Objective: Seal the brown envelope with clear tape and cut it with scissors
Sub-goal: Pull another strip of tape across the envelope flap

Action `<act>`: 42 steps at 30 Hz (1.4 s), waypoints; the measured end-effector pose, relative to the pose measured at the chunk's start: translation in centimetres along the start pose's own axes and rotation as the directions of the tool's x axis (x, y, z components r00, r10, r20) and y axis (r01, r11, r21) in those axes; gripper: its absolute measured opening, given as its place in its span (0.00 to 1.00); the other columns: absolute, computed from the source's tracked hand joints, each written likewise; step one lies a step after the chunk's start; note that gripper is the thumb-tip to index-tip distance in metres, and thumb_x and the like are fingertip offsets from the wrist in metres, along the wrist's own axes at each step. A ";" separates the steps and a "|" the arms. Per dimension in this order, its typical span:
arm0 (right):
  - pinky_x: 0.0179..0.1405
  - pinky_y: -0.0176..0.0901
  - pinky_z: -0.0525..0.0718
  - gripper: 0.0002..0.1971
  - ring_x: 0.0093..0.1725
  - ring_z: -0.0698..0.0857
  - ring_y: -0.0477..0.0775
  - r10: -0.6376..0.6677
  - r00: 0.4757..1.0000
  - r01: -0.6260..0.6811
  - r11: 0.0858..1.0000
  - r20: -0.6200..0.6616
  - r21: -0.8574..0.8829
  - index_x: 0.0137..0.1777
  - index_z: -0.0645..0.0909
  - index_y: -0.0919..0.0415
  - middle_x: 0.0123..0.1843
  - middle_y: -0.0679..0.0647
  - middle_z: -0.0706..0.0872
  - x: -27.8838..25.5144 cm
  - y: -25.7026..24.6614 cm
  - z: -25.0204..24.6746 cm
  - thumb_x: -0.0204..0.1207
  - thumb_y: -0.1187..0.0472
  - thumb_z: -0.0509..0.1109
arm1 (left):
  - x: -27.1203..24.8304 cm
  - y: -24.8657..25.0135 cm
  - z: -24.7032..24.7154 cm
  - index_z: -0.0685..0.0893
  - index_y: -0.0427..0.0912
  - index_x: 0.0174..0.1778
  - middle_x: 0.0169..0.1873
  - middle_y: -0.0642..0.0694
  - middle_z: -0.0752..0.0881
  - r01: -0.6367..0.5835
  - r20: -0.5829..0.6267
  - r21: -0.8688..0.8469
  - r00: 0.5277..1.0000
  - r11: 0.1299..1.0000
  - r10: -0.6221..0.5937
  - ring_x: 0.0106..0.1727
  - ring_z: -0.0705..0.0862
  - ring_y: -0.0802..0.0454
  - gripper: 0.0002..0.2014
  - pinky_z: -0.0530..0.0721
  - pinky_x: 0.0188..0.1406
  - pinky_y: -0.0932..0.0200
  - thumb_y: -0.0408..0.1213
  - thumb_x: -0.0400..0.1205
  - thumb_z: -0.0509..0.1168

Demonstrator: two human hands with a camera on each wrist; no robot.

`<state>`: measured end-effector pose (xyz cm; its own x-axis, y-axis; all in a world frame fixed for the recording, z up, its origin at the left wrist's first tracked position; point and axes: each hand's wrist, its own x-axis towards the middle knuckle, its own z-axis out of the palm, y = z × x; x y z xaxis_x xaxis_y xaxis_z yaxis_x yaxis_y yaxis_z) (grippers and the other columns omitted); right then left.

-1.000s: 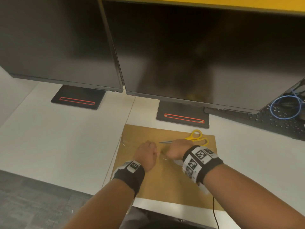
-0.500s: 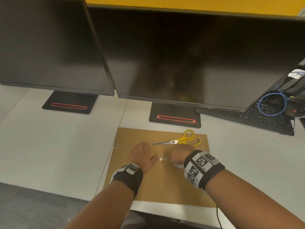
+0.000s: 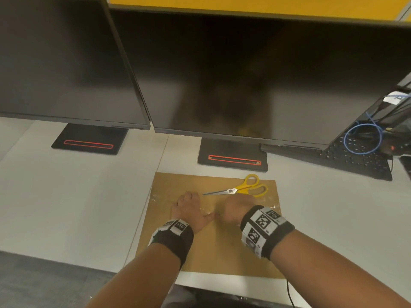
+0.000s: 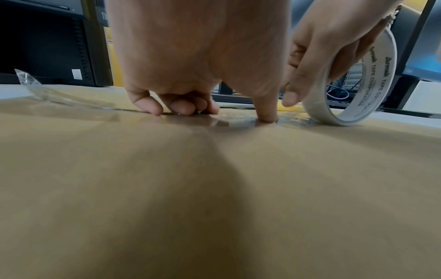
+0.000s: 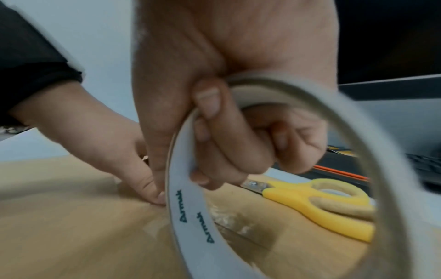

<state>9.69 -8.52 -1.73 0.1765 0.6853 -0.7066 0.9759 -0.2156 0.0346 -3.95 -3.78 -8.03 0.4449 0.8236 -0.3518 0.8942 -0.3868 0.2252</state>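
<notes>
The brown envelope (image 3: 213, 247) lies flat on the white desk. A strip of clear tape (image 3: 160, 199) runs across its upper part, its loose end curling up at the left (image 4: 26, 80). My left hand (image 3: 191, 208) rests on the tape with its fingers curled under and its thumb (image 4: 266, 113) pressing down. Just to the right, my right hand (image 3: 235, 210) grips the white-cored tape roll (image 4: 372, 75), which stands on edge on the envelope. The yellow-handled scissors (image 3: 241, 190) lie closed on the envelope beyond both hands.
Two dark monitors (image 3: 244, 74) on black stands (image 3: 232, 160) fill the back of the desk. A black keyboard (image 3: 347, 158) and a blue cable loop (image 3: 362, 138) sit at the right rear. White desk (image 3: 66, 196) surrounds the envelope.
My hands have drawn slightly apart along the tape line. The left thumb now stretches toward the right hand. The scissors have not moved.
</notes>
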 end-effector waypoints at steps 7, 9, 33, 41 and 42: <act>0.30 0.40 0.78 0.19 0.26 0.82 0.51 -0.110 0.994 0.084 0.845 0.018 0.528 0.44 0.80 0.57 0.32 0.52 0.82 -1.9 3.5 0.1 0.70 0.40 0.66 | -0.3 0.4 -0.3 0.72 0.43 0.67 0.64 0.45 0.75 -0.010 0.006 0.039 1.000 0.999 0.010 0.67 0.74 0.44 0.39 0.75 0.65 0.44 0.72 0.71 0.56; 0.28 0.39 0.77 0.15 0.22 0.81 0.49 -0.141 0.990 0.113 0.791 0.000 0.601 0.43 0.77 0.55 0.28 0.51 0.81 -2.1 4.5 0.3 0.69 0.43 0.69 | -0.4 0.3 -0.5 0.72 0.43 0.66 0.64 0.45 0.75 -0.018 0.008 0.042 1.000 0.999 0.017 0.67 0.74 0.44 0.35 0.75 0.65 0.44 0.68 0.74 0.56; 0.28 0.41 0.74 0.17 0.30 0.80 0.51 -0.175 0.979 0.201 0.787 -0.101 0.583 0.36 0.72 0.51 0.35 0.49 0.79 -2.6 4.8 0.7 0.74 0.38 0.66 | -1.2 2.3 -0.5 0.77 0.43 0.61 0.60 0.45 0.77 0.008 0.018 0.039 1.000 0.999 -0.009 0.64 0.75 0.44 0.30 0.76 0.65 0.48 0.66 0.77 0.58; 0.39 0.35 0.79 0.13 0.29 0.82 0.45 -0.198 0.966 0.253 0.598 -0.166 0.761 0.58 0.82 0.60 0.42 0.48 0.83 -2.2 5.7 -0.1 0.77 0.66 0.61 | -2.1 2.0 -1.5 0.76 0.55 0.52 0.52 0.52 0.79 -0.096 0.105 -0.598 0.975 0.795 0.197 0.57 0.78 0.52 0.20 0.79 0.63 0.53 0.36 0.65 0.67; 0.39 0.35 0.79 0.13 0.29 0.81 0.43 -0.209 0.957 0.286 0.589 -0.200 0.756 0.58 0.82 0.58 0.41 0.50 0.83 -2.1 5.6 -0.2 0.76 0.67 0.63 | -2.4 2.3 -1.6 0.76 0.54 0.55 0.53 0.53 0.79 -0.139 0.090 -0.606 0.967 0.783 0.240 0.57 0.79 0.54 0.23 0.79 0.63 0.54 0.40 0.63 0.68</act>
<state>14.84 -11.00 0.07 -0.0096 0.8400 -0.5425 0.5277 -0.4566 -0.7163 -2.99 -5.97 -5.19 0.6493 0.6659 -0.3674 0.6089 -0.1657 0.7758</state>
